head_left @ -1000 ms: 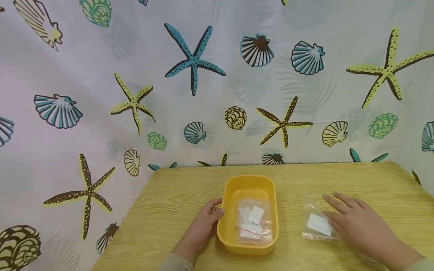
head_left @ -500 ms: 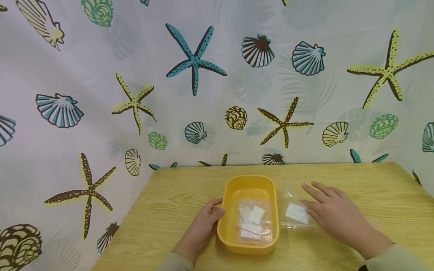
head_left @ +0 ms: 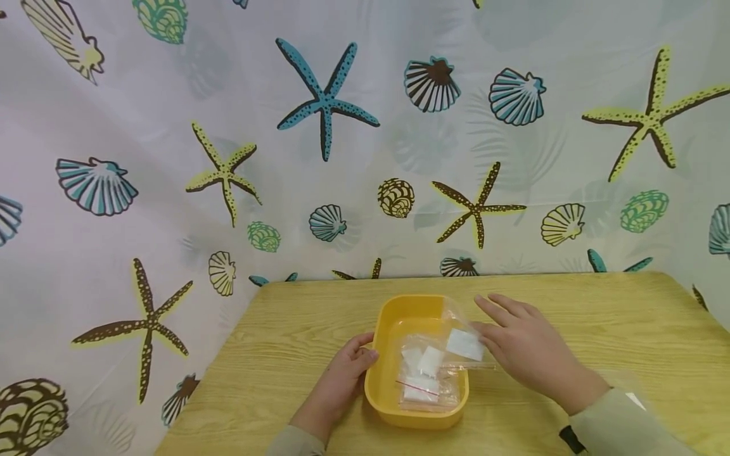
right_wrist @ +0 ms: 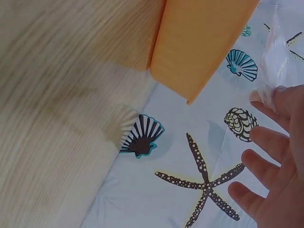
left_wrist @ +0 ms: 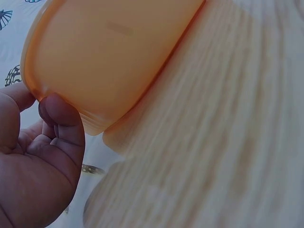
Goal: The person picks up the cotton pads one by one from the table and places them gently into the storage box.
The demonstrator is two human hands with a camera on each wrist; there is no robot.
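A yellow plastic bin [head_left: 390,329] stands on the table, with several clear zip bags [head_left: 422,380] holding white pieces inside. At its left side my left hand [head_left: 342,373] grips the rim; the left wrist view shows thumb and fingers pinching the bin's edge [left_wrist: 109,57]. Between thumb and index finger my right hand [head_left: 530,345] pinches another clear zip bag [head_left: 464,345] with a white rectangular piece in it. This bag hangs over the bin's right rim. In the right wrist view the other fingers [right_wrist: 266,168] are spread away from the bag [right_wrist: 275,66].
A wood-grain table [head_left: 308,316] lies under everything. Behind it hangs a white curtain [head_left: 353,190] printed with starfish and shells. Clear plastic [head_left: 630,396] lies on the table by the right sleeve, partly hidden.
My right hand has carried the pinched zip bag leftward from the table's right side to over the bin's right rim. The left hand and bin have stayed in place.
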